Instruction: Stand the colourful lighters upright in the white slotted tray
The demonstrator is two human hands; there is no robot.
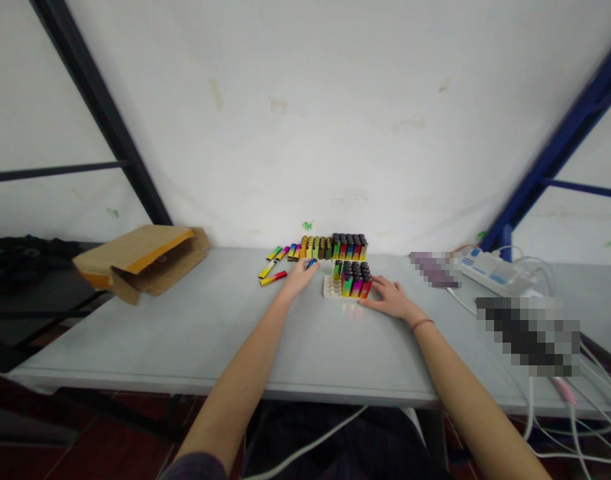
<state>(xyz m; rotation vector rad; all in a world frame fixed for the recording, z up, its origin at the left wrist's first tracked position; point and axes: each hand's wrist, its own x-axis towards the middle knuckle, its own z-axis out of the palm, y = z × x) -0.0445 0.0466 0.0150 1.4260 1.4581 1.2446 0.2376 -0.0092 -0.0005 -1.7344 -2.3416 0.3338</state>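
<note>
My left hand [299, 275] reaches across the grey table [195, 333] and pinches a small blue lighter [312, 263] just left of a white tray [331, 288]. The tray holds several upright colourful lighters [354, 280] on its right side, while its left slots show bare. My right hand [391, 297] rests flat on the table, fingers spread, touching the tray's right end. Behind the tray stands a row of more lighters [335, 247] against the wall. Loose lighters [272, 273] lie flat to the left of my left hand.
An open cardboard box [140, 261] lies on its side at the table's left back. A white power strip [492, 270] with cables [535, 400] sits at the right, beside blurred-out items. A white wall rises directly behind the table.
</note>
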